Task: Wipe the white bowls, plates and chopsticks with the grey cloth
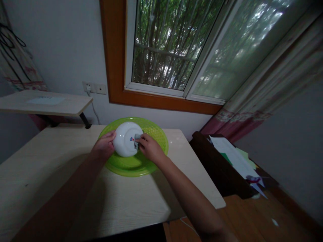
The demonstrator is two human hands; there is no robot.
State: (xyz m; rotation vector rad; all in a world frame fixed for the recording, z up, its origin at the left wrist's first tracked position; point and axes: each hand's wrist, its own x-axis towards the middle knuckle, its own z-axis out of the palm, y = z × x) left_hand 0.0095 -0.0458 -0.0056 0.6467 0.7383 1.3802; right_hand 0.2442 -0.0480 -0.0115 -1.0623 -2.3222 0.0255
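A white bowl (125,141) is held bottom-up over a green plastic basin (151,134) on the light wooden table (50,181). My left hand (104,146) grips the bowl's left rim with closed fingers. My right hand (149,148) pinches a small grey cloth (137,139) and presses it against the bowl's outer side, beside a small coloured mark. Both forearms reach in from the bottom of the view.
A smaller raised desk (45,102) stands at the back left near wall sockets (94,88). A dark low cabinet (217,164) with papers (232,154) sits right of the table. A window (176,47) and curtain (264,90) are behind.
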